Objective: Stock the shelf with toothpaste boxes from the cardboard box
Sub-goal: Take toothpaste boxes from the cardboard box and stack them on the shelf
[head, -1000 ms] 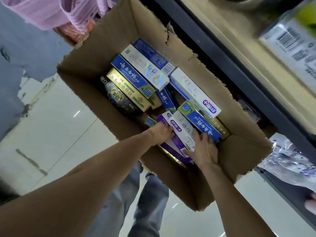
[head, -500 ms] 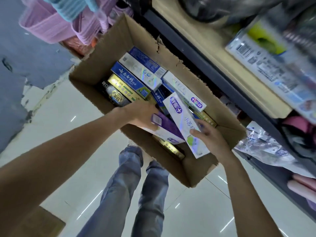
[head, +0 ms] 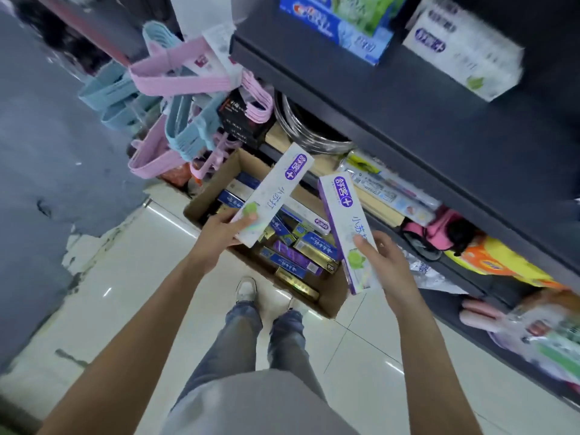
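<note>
While held aloft, both toothpaste boxes [head: 272,193] show white-and-purple fronts.

The left hand [head: 219,229] grips 1 white toothpaste box [head: 272,194] by its lower end, the box angling up and away over the cardboard box [head: 332,295]. The right hand [head: 381,262] holds a 2nd white box with purple edges [head: 346,227], tilted, purple logo at its far end. Below and between both hands the open carton holds blue, gold and purple boxes [head: 301,252] lying jumbled. Above the right hand, the dark shelf [head: 392,127] carries more cartons.
</note>
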{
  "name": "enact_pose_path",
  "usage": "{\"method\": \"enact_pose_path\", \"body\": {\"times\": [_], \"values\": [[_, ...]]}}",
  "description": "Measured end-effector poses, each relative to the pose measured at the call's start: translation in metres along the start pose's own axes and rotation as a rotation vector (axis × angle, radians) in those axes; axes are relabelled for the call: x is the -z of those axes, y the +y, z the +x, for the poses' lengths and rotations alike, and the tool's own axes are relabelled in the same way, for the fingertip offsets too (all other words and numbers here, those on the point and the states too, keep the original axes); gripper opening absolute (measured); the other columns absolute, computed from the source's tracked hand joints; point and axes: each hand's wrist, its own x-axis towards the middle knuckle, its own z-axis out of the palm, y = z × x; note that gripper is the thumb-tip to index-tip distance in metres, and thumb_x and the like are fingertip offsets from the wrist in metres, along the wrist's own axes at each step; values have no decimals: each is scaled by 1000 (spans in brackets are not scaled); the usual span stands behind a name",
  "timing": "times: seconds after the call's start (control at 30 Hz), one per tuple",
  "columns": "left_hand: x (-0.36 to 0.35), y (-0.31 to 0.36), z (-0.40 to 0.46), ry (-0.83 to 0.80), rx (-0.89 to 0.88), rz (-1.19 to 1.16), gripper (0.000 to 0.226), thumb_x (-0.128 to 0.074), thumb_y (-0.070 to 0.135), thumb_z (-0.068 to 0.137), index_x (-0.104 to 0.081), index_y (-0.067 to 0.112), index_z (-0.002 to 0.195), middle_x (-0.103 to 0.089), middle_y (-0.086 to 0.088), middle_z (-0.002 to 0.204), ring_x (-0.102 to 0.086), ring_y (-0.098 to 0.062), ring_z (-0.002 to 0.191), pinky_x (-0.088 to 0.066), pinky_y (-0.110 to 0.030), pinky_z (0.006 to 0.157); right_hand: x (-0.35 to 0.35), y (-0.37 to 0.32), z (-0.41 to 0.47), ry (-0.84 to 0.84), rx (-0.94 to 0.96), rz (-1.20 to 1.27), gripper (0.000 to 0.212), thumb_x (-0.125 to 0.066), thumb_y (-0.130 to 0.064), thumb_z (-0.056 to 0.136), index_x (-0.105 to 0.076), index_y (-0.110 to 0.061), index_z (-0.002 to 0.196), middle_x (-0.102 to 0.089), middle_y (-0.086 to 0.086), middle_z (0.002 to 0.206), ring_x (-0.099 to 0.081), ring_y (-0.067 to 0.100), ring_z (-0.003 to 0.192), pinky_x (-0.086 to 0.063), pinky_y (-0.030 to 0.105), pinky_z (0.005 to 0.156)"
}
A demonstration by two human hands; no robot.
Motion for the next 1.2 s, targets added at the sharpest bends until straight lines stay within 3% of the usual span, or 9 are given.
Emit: {"method": "enact_pose_path", "body": {"times": [0.13,0.27,0.4,0.53,0.8,0.93,1.03,1.1,1.2], "values": [[3,25,-26,-80,-49,-55,34,-73,25,69,-64,19,101,-71,1,96,-68,-11,80,-56,-24,70,10,-22,-32,67,45,-2,29,-64,-29,87,-58,-14,110,-69,6,106,-68,22,87,-51,32,71],[2,54,-36,-111,-79,-83,39,-72,23,66,-60,18,103,-69,-2,99,-68,-14,79,-57,-26,63,34,-40,-43,105,83,78,20,-66,-27,85,-64,-20,104,-72,4,101,-69,23,83,-54,35,69],[-11,78,-33,-86,-122,-124,35,-73,23,66,-63,29,99,-67,-5,110,-65,-23,93,-55,-37,79,66,-66,-26,192,169,52,25,-66,-25,85,-63,-12,106,-71,5,102,-68,9,71,-54,24,60],[-44,98,-30,-44,-163,-170,33,-72,29,65,-62,34,96,-70,5,101,-67,-14,86,-51,-34,83,98,-103,22,318,406,-340,33,-70,-29,83,-60,-17,111,-66,0,112,-62,17,97,-50,38,87],[-130,109,-25,189,-204,-339,8,-55,15,92,-59,22,95,-69,6,79,-64,-5,63,-50,-29,76,124,-184,157,471,894,-1185,40,-57,-26,90,-52,-26,129,-61,11,113,-47,32,108,-42,39,83],[-155,110,-27,207,-187,-362,16,-55,25,93,-61,17,105,-68,0,93,-64,-11,76,-49,-31,83,131,-206,207,519,921,-1306,36,-61,-10,86,-62,-22,119,-56,14,121,-46,37,110,-40,45,86],[-168,112,-31,223,-225,-381,15,-54,26,93,-60,17,104,-67,-1,94,-65,-10,75,-52,-25,72,126,-210,213,574,897,-1256,39,-63,1,79,-63,-16,114,-46,20,133,-38,40,126,-32,50,102],[-174,113,-32,226,-246,-367,20,-56,27,92,-58,17,109,-66,-1,97,-65,-9,76,-51,-21,67,111,-205,194,449,937,-1116,42,-60,-5,84,-56,-14,124,-38,19,141,-35,36,131,-26,46,110],[-179,114,-30,221,-257,-363,25,-61,23,88,-55,17,112,-66,-2,102,-65,-12,81,-51,-24,71,73,-187,130,-4,789,-643,45,-57,-23,92,-43,-22,134,-48,4,133,-54,18,113,-44,31,94]]}}
